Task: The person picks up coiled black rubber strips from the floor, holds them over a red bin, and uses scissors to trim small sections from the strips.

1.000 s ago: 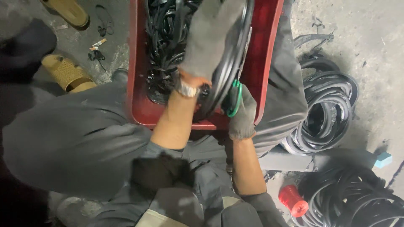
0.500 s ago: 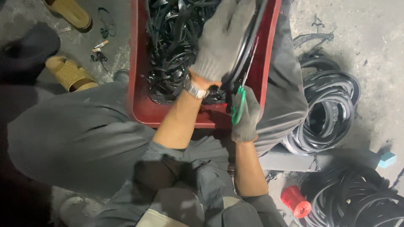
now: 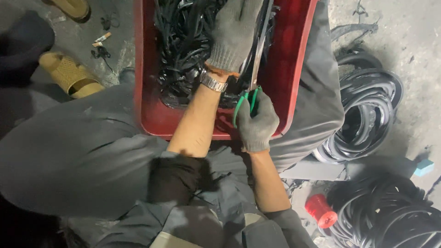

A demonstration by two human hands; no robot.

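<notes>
Red tray [image 3: 147, 92] on lap, left half packed with black rubber strips [image 3: 183, 50], right half bare; coiled hoses [image 3: 367, 119] crowd floor to the right. Versus half a second ago: left hand [image 3: 236, 32] further up over strips. Left hand flat, fingers loosely spread, gripping black ring [image 3: 257, 55]. Right hand [image 3: 257, 121] closed round green-handled scissors [image 3: 245, 103] at tray's near edge.

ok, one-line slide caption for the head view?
Gloved left hand presses black rubber rings in a red bin; gloved right hand holds green-handled scissors.
</notes>
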